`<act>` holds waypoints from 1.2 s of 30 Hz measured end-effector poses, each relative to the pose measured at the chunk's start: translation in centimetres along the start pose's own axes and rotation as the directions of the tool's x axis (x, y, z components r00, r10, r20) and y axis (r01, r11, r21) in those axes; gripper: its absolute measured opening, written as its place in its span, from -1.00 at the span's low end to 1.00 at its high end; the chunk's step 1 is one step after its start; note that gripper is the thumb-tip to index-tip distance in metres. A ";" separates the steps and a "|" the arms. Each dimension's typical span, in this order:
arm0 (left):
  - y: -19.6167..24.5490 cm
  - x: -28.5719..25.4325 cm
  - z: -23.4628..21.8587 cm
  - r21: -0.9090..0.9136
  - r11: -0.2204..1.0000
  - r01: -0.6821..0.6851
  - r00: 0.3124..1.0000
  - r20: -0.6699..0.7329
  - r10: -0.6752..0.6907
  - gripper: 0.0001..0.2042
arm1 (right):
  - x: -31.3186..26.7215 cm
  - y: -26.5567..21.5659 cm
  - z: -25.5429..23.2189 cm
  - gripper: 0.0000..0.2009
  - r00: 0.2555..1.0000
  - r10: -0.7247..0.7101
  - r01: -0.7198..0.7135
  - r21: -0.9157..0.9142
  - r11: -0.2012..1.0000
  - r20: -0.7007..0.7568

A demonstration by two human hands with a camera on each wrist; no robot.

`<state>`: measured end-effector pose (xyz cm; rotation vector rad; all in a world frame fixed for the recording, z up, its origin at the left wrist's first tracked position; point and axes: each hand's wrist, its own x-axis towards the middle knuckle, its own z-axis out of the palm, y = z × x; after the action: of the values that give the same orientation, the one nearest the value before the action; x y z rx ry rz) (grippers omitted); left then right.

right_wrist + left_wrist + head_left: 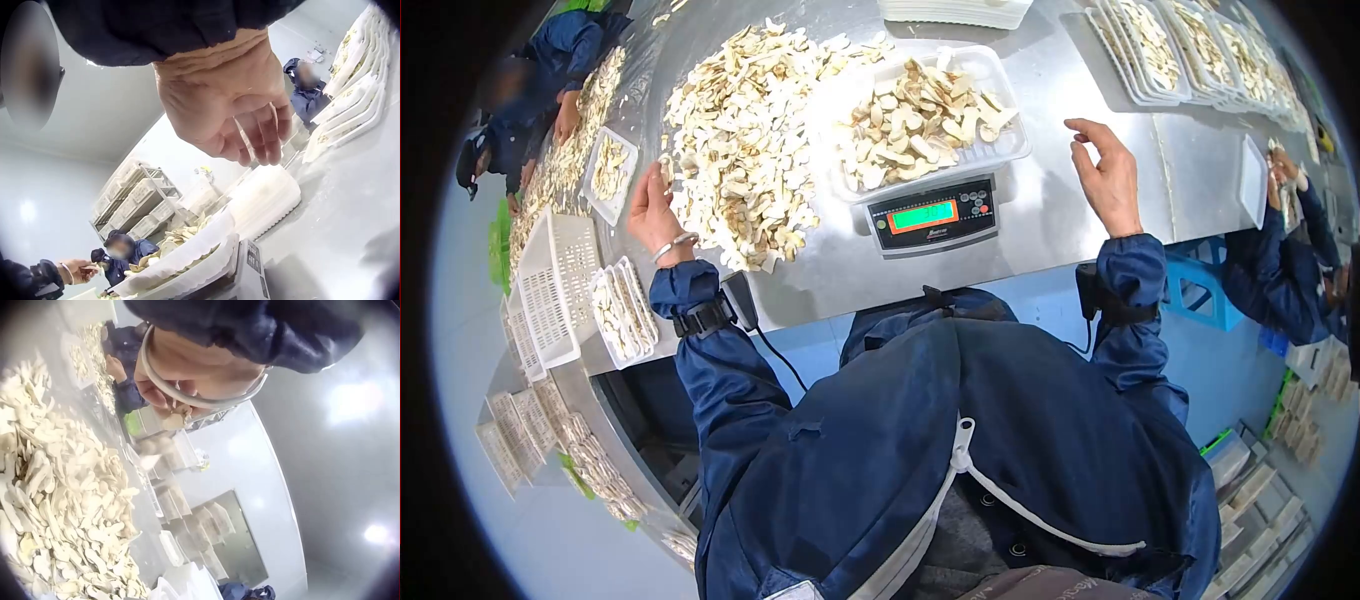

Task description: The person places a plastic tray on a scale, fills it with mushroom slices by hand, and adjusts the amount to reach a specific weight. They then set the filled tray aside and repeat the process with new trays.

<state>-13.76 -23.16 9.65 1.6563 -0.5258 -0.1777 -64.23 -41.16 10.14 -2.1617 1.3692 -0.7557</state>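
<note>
My left hand (pixel 655 212), with a bracelet at the wrist, is raised beside a big heap of dried mushroom slices (pixel 745 140). In the left wrist view its fingers pinch a pale mushroom slice (pixel 177 419). My right hand (pixel 1108 178) is over the steel table to the right of the scale, its fingers loosely bent and holding nothing; the right wrist view shows the palm (pixel 206 100). Between the hands, a clear plastic tray (pixel 1012 135) with mushroom slices (pixel 915 120) sits on the digital scale (pixel 940 232), whose green display is lit.
Filled trays (pixel 1170 50) stand in rows at the back right, and a stack of white trays (pixel 955 10) at the back. On the left are a white basket (pixel 560 285), more filled trays (pixel 624 310) and another person (pixel 565 50). Someone else (pixel 1285 270) works at the right.
</note>
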 end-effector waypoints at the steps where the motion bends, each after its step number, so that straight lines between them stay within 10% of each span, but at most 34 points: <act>1: -0.5 0.3 -0.3 -0.015 1.000 0.008 1.000 0.004 -0.008 -0.77 | 0.0 0.1 0.0 -0.73 1.000 -0.014 0.014 -0.010 1.000 -0.004; 10: -0.5 0.5 -0.8 0.016 0.999 -0.029 1.000 0.006 0.029 -0.77 | -0.3 0.0 -0.1 -0.74 1.000 0.015 -0.015 -0.011 1.000 0.008; 13: 0.3 -0.8 0.6 0.424 0.818 -0.388 0.910 0.039 0.412 -0.78 | -0.3 0.0 0.1 -0.76 0.999 -0.016 0.016 -0.005 1.000 -0.028; 16: 0.8 -4.5 3.4 0.168 0.958 -0.234 0.944 0.274 0.183 -0.81 | -0.2 -0.4 0.3 -0.79 0.998 -0.033 0.033 -0.003 0.999 -0.052; 28: 5.9 -14.3 13.9 0.080 0.688 -0.721 0.432 0.828 0.357 -0.84 | -1.1 -0.3 -0.1 -0.84 0.998 0.009 -0.009 0.003 1.000 -0.059; 36: 5.7 -13.9 13.8 0.051 0.855 -0.515 0.538 0.796 0.277 -0.86 | -1.5 0.6 -0.1 -0.83 0.998 0.017 -0.017 0.002 1.000 -0.065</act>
<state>-33.02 -29.87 10.35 1.6234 -1.6606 -0.4992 -65.22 -40.07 9.59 -2.1391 1.4173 -0.8263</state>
